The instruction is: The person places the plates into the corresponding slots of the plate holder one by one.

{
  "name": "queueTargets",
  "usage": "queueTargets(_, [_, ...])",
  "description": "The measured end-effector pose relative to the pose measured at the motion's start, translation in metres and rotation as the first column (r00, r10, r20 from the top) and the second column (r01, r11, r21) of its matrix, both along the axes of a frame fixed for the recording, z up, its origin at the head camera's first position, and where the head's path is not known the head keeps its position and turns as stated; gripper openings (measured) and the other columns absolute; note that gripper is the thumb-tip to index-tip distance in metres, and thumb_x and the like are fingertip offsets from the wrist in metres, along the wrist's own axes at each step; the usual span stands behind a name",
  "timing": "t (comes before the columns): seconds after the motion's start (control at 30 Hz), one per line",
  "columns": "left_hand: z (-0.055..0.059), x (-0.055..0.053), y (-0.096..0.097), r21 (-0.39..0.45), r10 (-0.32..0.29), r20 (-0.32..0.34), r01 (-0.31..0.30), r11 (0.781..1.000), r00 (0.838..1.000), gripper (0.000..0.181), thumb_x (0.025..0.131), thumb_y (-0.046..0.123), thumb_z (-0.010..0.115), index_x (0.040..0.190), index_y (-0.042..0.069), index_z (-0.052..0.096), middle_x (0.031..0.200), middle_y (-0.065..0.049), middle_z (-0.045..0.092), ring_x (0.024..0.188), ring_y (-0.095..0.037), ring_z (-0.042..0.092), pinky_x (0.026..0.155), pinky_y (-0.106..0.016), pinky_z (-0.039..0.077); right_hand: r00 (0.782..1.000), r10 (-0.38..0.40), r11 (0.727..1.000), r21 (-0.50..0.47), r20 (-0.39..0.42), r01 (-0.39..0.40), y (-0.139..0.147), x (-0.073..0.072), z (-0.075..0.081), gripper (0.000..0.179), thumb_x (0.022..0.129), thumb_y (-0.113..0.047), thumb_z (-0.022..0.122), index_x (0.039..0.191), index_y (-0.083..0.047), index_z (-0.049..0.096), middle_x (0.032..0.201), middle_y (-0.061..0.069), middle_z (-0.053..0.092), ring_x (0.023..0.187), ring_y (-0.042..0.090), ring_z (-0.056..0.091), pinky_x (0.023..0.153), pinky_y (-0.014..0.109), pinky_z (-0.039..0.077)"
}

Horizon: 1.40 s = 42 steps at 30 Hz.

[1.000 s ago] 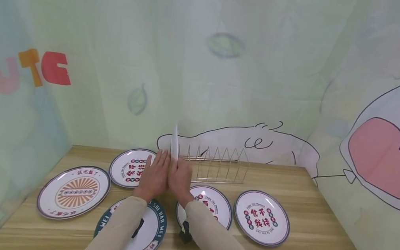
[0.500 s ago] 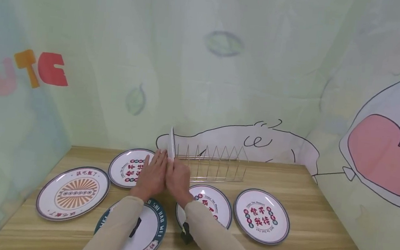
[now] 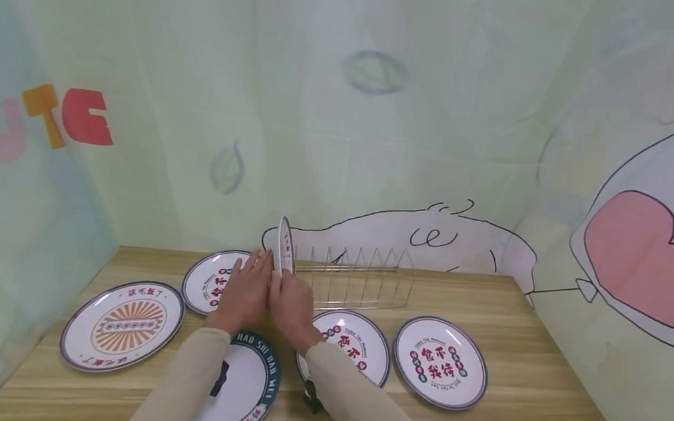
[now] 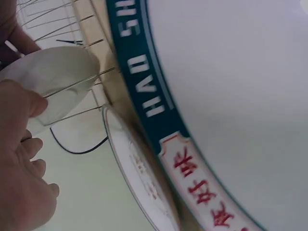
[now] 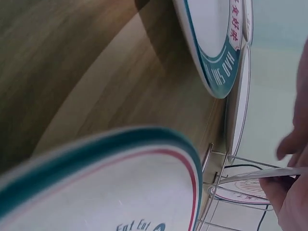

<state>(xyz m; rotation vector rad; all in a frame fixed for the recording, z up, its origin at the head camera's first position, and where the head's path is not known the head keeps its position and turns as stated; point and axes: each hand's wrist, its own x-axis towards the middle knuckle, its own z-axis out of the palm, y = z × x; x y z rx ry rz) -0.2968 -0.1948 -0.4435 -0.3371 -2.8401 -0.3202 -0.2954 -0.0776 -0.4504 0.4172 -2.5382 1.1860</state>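
A white plate (image 3: 285, 249) with a dark rim and small lettering stands on edge at the left end of a wire plate rack (image 3: 359, 305). My right hand (image 3: 293, 303) pinches its near edge. My left hand (image 3: 245, 293) lies along its left side, fingers mostly straight and fingertips at the face. In the left wrist view the plate's pale side (image 4: 67, 70) overlaps the rack wires, and one left digit reaches over it. From the right wrist the plate (image 5: 260, 174) appears almost edge-on, beside the right fingers (image 5: 275, 195). The plate's lower edge is hidden in the head view.
A sunburst plate (image 3: 129, 326) lies far left, with a red-lettered plate (image 3: 201, 282) behind. A green-rimmed plate (image 3: 243, 389) lies under my left forearm. Two more red-lettered plates (image 3: 374, 341) (image 3: 440, 363) lie at right. A printed cloth wall (image 3: 170, 122) backs the wooden table (image 3: 514, 386).
Both hands and the upright plate have shifted slightly left. The plate has turned from nearly edge-on to show its lettered face. The rack's near left end has come slightly forward.
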Motion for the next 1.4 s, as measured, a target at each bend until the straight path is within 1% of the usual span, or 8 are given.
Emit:
queueTargets(0.13, [0.013, -0.003, -0.001, 0.082, 0.066, -0.024, -0.064, 0.995, 0.998, 0.055, 0.102, 0.013, 0.042, 0.153, -0.004, 0.030, 0.161, -0.021, 0.032, 0.153, -0.041, 0.020, 0.123, -0.062, 0.017, 0.997, -0.040, 0.997, 0.058, -0.068, 0.043, -0.001, 0.003, 0.000, 0.033, 0.105, -0.027, 0.047, 0.082, -0.009, 0.063, 0.059, -0.001, 0.056, 0.048, 0.008, 0.048, 0.039, 0.019, 0.035])
queueTargets(0.27, [0.025, -0.005, 0.001, 0.168, 0.088, -0.082, -0.073, 0.983, 0.993, 0.051, 0.103, 0.012, 0.036, 0.152, -0.004, 0.033, 0.160, -0.021, 0.034, 0.152, -0.040, 0.022, 0.123, -0.060, 0.018, 0.985, -0.099, 0.986, 0.123, -0.138, 0.116, -0.002, 0.004, 0.001, 0.029, 0.103, -0.023, 0.052, 0.080, -0.009, 0.063, 0.061, 0.004, 0.063, 0.049, 0.013, 0.051, 0.040, 0.023, 0.033])
queueTargets(0.5, [0.029, -0.006, 0.010, 0.310, 0.032, -0.077, -0.007, 0.951, 0.997, 0.058, 0.107, 0.030, 0.034, 0.157, 0.001, 0.025, 0.164, -0.018, 0.026, 0.156, -0.036, 0.013, 0.126, -0.057, 0.011, 0.993, -0.092, 0.982, 0.159, -0.069, 0.102, 0.003, 0.005, -0.001, 0.026, 0.104, -0.025, 0.048, 0.092, -0.009, 0.065, 0.065, 0.002, 0.061, 0.052, 0.012, 0.050, 0.042, 0.022, 0.033])
queueTargets(0.77, [0.029, -0.004, 0.019, 0.231, 0.006, -0.102, 0.018, 0.973, 0.995, 0.066, 0.105, 0.034, 0.042, 0.159, 0.004, 0.017, 0.166, -0.016, 0.021, 0.156, -0.036, 0.012, 0.126, -0.056, 0.010, 0.999, -0.013, 0.977, 0.214, -0.034, 0.020, 0.010, 0.006, -0.004, 0.016, 0.098, -0.015, 0.055, 0.107, -0.010, 0.067, 0.079, 0.006, 0.071, 0.062, 0.014, 0.061, 0.048, 0.023, 0.043])
queueTargets(0.93, [0.030, -0.005, 0.019, 0.203, 0.008, -0.117, 0.016, 0.979, 0.993, 0.067, 0.105, 0.036, 0.042, 0.159, 0.005, 0.016, 0.166, -0.016, 0.022, 0.156, -0.036, 0.012, 0.126, -0.056, 0.011, 0.996, 0.074, 0.969, 0.230, 0.056, -0.085, 0.019, 0.011, 0.003, 0.032, 0.104, -0.023, 0.047, 0.131, -0.012, 0.059, 0.080, 0.002, 0.068, 0.062, 0.009, 0.056, 0.050, 0.019, 0.045])
queueTargets(1.03, [0.030, -0.007, 0.019, 0.200, 0.007, -0.125, 0.018, 0.980, 0.992, 0.068, 0.105, 0.037, 0.043, 0.159, 0.005, 0.017, 0.166, -0.016, 0.023, 0.155, -0.036, 0.013, 0.125, -0.057, 0.012, 0.993, 0.089, 0.960, 0.258, 0.077, -0.106, 0.033, 0.016, 0.010, 0.043, 0.106, -0.035, 0.043, 0.142, -0.014, 0.053, 0.091, 0.003, 0.071, 0.072, 0.011, 0.061, 0.060, 0.023, 0.051])
queueTargets(1.2, [0.029, -0.008, 0.016, 0.215, 0.026, -0.123, 0.001, 0.977, 0.992, 0.073, 0.102, 0.035, 0.051, 0.160, 0.007, 0.016, 0.166, -0.016, 0.023, 0.155, -0.037, 0.014, 0.125, -0.058, 0.013, 0.992, 0.119, 0.948, 0.290, 0.051, -0.129, 0.075, 0.028, 0.016, 0.049, 0.104, -0.037, 0.048, 0.144, -0.009, 0.051, 0.133, 0.009, 0.067, 0.119, 0.023, 0.066, 0.097, 0.038, 0.057])
queueTargets(1.4, [0.025, -0.008, 0.015, 0.253, 0.051, -0.100, -0.024, 0.967, 0.994, 0.076, 0.100, 0.035, 0.054, 0.160, 0.010, 0.014, 0.166, -0.017, 0.021, 0.155, -0.039, 0.014, 0.125, -0.057, 0.012, 0.998, 0.047, 0.967, 0.249, 0.035, -0.054, 0.141, 0.044, 0.016, 0.048, 0.102, -0.031, 0.055, 0.143, -0.007, 0.053, 0.141, 0.013, 0.061, 0.130, 0.032, 0.058, 0.107, 0.047, 0.049])
